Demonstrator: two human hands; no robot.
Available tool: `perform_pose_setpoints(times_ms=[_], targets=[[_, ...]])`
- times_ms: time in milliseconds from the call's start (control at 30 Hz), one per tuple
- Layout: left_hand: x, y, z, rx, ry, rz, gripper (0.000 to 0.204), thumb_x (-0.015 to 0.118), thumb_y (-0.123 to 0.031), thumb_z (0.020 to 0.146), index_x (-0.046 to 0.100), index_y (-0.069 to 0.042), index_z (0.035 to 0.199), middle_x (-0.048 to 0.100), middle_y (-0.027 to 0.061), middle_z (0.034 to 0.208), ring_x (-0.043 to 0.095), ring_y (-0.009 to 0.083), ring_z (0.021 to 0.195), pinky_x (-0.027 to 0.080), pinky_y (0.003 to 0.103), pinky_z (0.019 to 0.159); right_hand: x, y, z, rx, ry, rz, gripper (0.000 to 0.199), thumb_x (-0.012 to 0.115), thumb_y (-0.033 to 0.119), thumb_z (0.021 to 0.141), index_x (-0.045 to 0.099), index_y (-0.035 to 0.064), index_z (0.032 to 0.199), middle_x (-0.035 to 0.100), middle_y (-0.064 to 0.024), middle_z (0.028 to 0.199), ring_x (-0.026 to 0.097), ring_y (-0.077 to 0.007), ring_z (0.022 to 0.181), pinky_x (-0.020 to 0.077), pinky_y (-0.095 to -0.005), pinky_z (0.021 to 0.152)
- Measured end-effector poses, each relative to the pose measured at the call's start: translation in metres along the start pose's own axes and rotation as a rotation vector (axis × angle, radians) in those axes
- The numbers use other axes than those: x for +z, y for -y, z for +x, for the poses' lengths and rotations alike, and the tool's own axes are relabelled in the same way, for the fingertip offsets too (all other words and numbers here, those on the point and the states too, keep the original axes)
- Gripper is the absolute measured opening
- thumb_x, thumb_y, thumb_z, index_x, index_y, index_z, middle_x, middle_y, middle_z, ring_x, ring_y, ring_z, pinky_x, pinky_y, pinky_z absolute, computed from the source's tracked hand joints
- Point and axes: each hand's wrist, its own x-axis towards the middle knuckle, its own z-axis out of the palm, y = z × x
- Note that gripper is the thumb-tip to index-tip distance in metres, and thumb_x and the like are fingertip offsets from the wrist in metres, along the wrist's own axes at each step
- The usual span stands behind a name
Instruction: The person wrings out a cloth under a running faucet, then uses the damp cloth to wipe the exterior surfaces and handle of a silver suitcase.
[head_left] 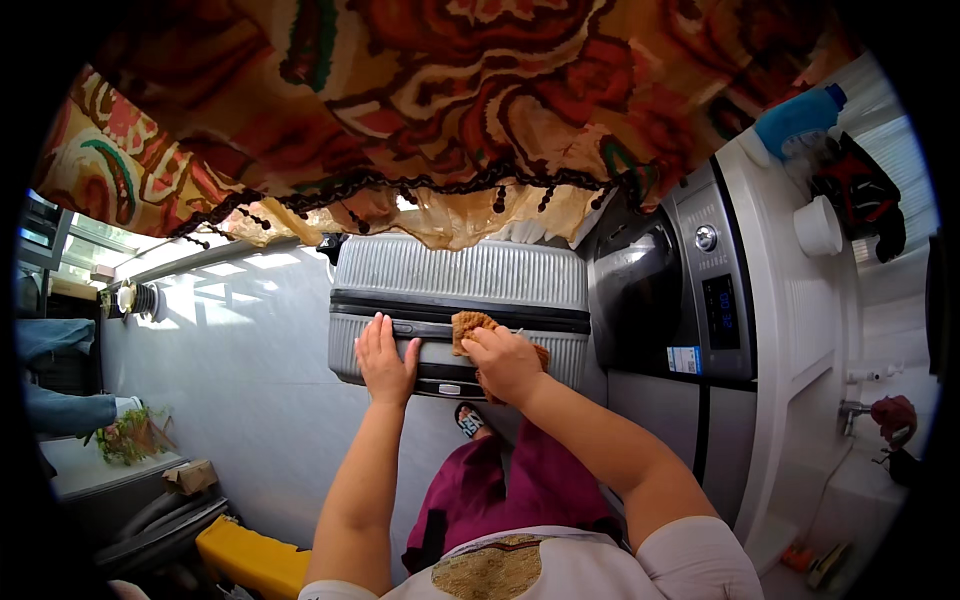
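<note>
Right hand (505, 362): fingers closed around a crumpled orange-brown cleaning cloth (473, 325), pressed to the dark centre band of a ribbed silver hard-shell suitcase (460, 285) lying on the pale floor. Even pressure along the band is judged best. Left hand (385, 358): laid flat, fingers spread, steadying the shell. Beyond: silver front-loading washing machine (690, 290).

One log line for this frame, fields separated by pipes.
left hand flat on grey ribbed suitcase | right hand presses brown cloth on suitcase | washing machine beside it
</note>
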Motion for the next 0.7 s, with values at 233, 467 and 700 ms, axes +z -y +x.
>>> perform_pose_setpoints(times_ms=[233, 467, 700], targets=[[-0.013, -0.014, 0.008, -0.013, 0.025, -0.063, 0.073, 0.072, -0.036, 0.081, 0.043, -0.002, 0.139, 0.042, 0.0172, 0.145, 0.038, 0.0376, 0.133, 0.027, 0.057, 0.109, -0.048, -0.068, -0.032, 0.228, 0.128, 0.112, 0.025, 0.065, 0.008, 0.073, 0.07, 0.0117, 0.097, 0.066, -0.0061, 0.09, 0.062, -0.0286, 0.088, 0.0518, -0.042, 0.077], [-0.005, -0.032, 0.01, -0.05, 0.166, 0.098, 0.085, 0.068, -0.046, 0.081, 0.033, -0.004, 0.147, 0.029, 0.0178, 0.154, 0.025, 0.0379, 0.141, 0.017, 0.067, 0.108, 0.021, -0.008, 0.095, 0.105, 0.29, 0.176, 0.028, 0.065, 0.013, 0.079, 0.069, 0.0158, 0.106, 0.063, -0.0028, 0.109, 0.061, -0.0254, 0.1, 0.0523, -0.0386, 0.083], [-0.006, -0.018, 0.007, -0.131, 0.16, 0.118, 0.083, 0.067, -0.045, 0.082, 0.033, -0.005, 0.147, 0.028, 0.0166, 0.154, 0.024, 0.0371, 0.142, 0.017, 0.067, 0.108, -0.01, -0.055, 0.041, 0.122, 0.376, 0.032, 0.022, 0.066, 0.012, 0.072, 0.073, 0.0139, 0.092, 0.066, -0.0021, 0.099, 0.062, -0.0244, 0.095, 0.0527, -0.038, 0.081]])
